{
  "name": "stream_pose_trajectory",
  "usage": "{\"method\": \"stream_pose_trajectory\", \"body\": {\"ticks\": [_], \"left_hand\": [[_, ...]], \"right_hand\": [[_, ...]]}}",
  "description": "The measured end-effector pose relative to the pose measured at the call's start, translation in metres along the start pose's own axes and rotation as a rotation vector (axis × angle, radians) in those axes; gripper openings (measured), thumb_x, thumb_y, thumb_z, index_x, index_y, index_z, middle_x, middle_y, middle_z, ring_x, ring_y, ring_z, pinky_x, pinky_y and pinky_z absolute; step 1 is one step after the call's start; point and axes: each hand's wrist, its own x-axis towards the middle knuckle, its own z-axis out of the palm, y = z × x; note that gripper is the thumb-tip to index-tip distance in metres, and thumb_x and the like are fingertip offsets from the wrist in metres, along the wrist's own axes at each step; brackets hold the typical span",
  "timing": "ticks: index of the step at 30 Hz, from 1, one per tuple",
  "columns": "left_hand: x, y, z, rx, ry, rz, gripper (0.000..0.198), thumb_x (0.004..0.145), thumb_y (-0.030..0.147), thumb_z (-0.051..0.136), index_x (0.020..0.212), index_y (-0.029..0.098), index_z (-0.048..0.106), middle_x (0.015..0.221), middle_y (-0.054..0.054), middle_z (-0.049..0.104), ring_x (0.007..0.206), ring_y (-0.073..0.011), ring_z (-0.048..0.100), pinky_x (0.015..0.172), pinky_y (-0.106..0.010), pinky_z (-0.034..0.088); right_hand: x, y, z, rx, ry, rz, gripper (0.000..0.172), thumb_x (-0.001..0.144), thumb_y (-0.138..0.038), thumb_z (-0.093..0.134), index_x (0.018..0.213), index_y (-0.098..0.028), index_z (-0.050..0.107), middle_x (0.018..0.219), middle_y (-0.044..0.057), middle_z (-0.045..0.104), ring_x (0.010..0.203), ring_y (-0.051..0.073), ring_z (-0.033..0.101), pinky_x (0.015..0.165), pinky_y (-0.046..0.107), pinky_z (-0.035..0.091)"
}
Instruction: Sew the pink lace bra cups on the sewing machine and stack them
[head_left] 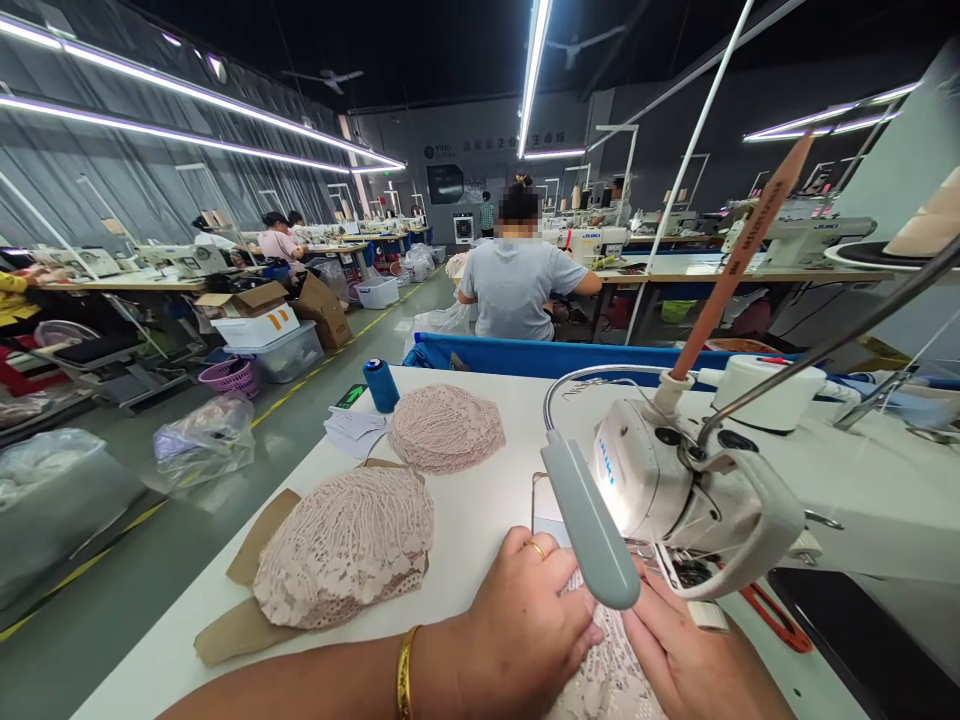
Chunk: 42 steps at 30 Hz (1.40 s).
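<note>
My left hand [529, 625], with a gold ring and bangle, lies curled on a pale pink lace piece [604, 680] at the table's front edge. My right hand [686, 665] presses flat on the same lace from the right. Both sit just below the white sewing machine head [675, 480], whose grey lamp arm [592, 525] partly covers the fingers and the needle area. A stack of pink lace pieces [345, 545] rests on brown card to the left, and a second stack [446, 428] lies farther back.
A blue thread cone [382, 385] and papers [352, 428] sit at the far left of the white table [480, 510]. Red scissors [776, 615] lie to the right. A seated person in a grey shirt [517, 285] works ahead. Bags and boxes line the aisle on the left.
</note>
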Motion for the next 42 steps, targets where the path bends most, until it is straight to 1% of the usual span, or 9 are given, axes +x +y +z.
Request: {"method": "stream_pose_trajectory", "body": {"ticks": [4,10,17,23,30,33,37,39,42], "left_hand": [[0.001,0.001,-0.001,-0.022,-0.011,0.009,0.020,0.104,0.036,0.069,0.098,0.018,0.070,0.095,-0.007,0.073,0.090,-0.0270,0.070,0.083,-0.046,0.061],[-0.002,-0.001,0.001,-0.025,0.029,0.012,0.021,0.097,0.041,0.075,0.100,0.020,0.072,0.108,-0.011,0.077,0.086,-0.0280,0.069,0.076,-0.045,0.061],[-0.005,-0.001,0.001,-0.064,0.036,0.008,0.019,0.100,0.041,0.072,0.105,0.022,0.072,0.119,-0.011,0.077,0.090,-0.0276,0.068,0.079,-0.044,0.059],[-0.005,-0.001,-0.001,-0.047,0.032,0.014,0.019,0.104,0.039,0.066,0.108,0.021,0.072,0.122,-0.013,0.076,0.095,-0.0286,0.069,0.084,-0.045,0.058],[-0.003,-0.002,-0.003,-0.036,0.023,0.014,0.023,0.106,0.039,0.063,0.115,0.021,0.072,0.125,-0.013,0.075,0.098,-0.0287,0.069,0.087,-0.046,0.058],[-0.003,-0.003,-0.005,-0.068,0.034,0.021,0.022,0.106,0.039,0.062,0.109,0.021,0.074,0.122,-0.012,0.075,0.096,-0.0283,0.068,0.086,-0.045,0.056],[-0.005,-0.007,-0.008,-0.144,0.033,0.043,0.027,0.099,0.040,0.070,0.084,0.019,0.069,0.116,-0.012,0.076,0.099,-0.0301,0.067,0.086,-0.046,0.052],[-0.007,-0.010,-0.008,-0.179,-0.027,0.069,0.036,0.093,0.048,0.078,0.077,0.019,0.065,0.115,-0.010,0.075,0.101,-0.0308,0.067,0.087,-0.046,0.049],[-0.010,-0.016,-0.008,-0.207,-0.180,0.159,0.032,0.086,0.046,0.085,0.086,0.020,0.066,0.121,-0.005,0.075,0.101,-0.0283,0.067,0.088,-0.044,0.045]], "right_hand": [[-0.003,0.002,0.003,0.033,-0.016,0.027,0.050,0.115,-0.036,0.036,0.121,-0.024,0.084,0.116,0.014,0.084,0.101,0.029,0.084,0.078,0.035,0.071],[-0.009,0.007,0.007,0.091,-0.063,0.063,0.042,0.113,-0.036,0.043,0.137,-0.028,0.077,0.129,0.010,0.080,0.114,0.029,0.080,0.090,0.038,0.068],[-0.004,-0.008,0.003,0.227,-0.083,0.287,0.046,0.115,-0.043,0.036,0.124,-0.028,0.079,0.128,0.012,0.079,0.114,0.030,0.077,0.093,0.040,0.064],[0.000,-0.012,0.000,0.287,-0.100,0.331,0.046,0.114,-0.042,0.036,0.127,-0.029,0.077,0.128,0.011,0.079,0.114,0.029,0.077,0.091,0.039,0.064],[0.001,-0.012,0.001,0.266,-0.056,0.353,0.045,0.114,-0.045,0.039,0.131,-0.029,0.077,0.128,0.012,0.079,0.116,0.030,0.077,0.098,0.043,0.064],[0.002,-0.008,-0.002,0.254,-0.052,0.321,0.043,0.114,-0.044,0.040,0.128,-0.029,0.078,0.125,0.011,0.080,0.113,0.030,0.078,0.096,0.042,0.065],[0.003,0.002,-0.015,0.244,-0.116,0.115,0.037,0.111,-0.036,0.044,0.125,-0.032,0.078,0.126,0.009,0.080,0.106,0.027,0.081,0.082,0.034,0.067],[0.002,0.007,-0.023,0.256,-0.110,0.037,0.033,0.109,-0.036,0.049,0.122,-0.031,0.079,0.122,0.008,0.081,0.106,0.028,0.081,0.080,0.033,0.067],[0.001,0.010,-0.035,0.328,-0.191,-0.069,0.025,0.103,-0.050,0.065,0.118,-0.035,0.078,0.125,0.004,0.082,0.105,0.028,0.082,0.080,0.032,0.067]]}}
